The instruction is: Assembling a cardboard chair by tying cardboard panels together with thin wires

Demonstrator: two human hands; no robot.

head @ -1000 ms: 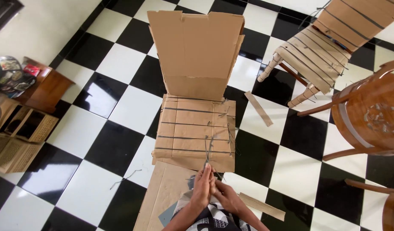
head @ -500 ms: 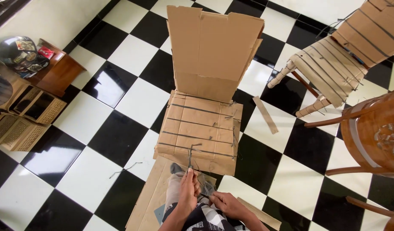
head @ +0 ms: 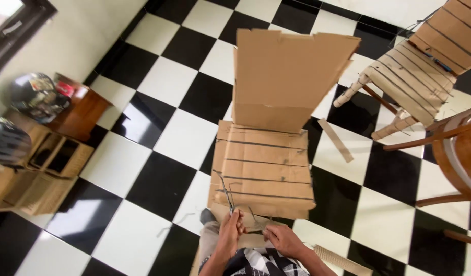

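Pinched between the fingers of the left hand (head: 230,231) is a thin dark strap (head: 226,191), which rises from the fist and bends up over the front edge of the cardboard-wrapped chair (head: 266,168); the right hand (head: 282,239) is closed on a second dark strap end (head: 257,217) just beside it, low at the chair's front edge; both hands are held close together, touching or nearly so, near the bottom middle of the view; the chair is stood on the black-and-white checkered floor (head: 159,138) directly ahead of the hands, seat toward the person, backrest away and upright; one cardboard sheet is seen covering the backrest, one wrapping the seat; about five dark straps are counted across the seat wrap, each run left to right, so their long axis lies across the view; the held strap runs instead near to far, roughly upright in the picture; one loose cardboard strip (head: 336,140) is lain on the floor right of the seat, tilted diagonally; a second wrapped chair (head: 414,71) is tipped over at upper right, strapped likewise; part of a bare wooden chair (head: 460,153) is seen at the right edge; a small wooden table (head: 79,110) and woven baskets (head: 46,168) are stood by the wall at left, well apart from the hands; flat cardboard (head: 343,260) is lain under the person.
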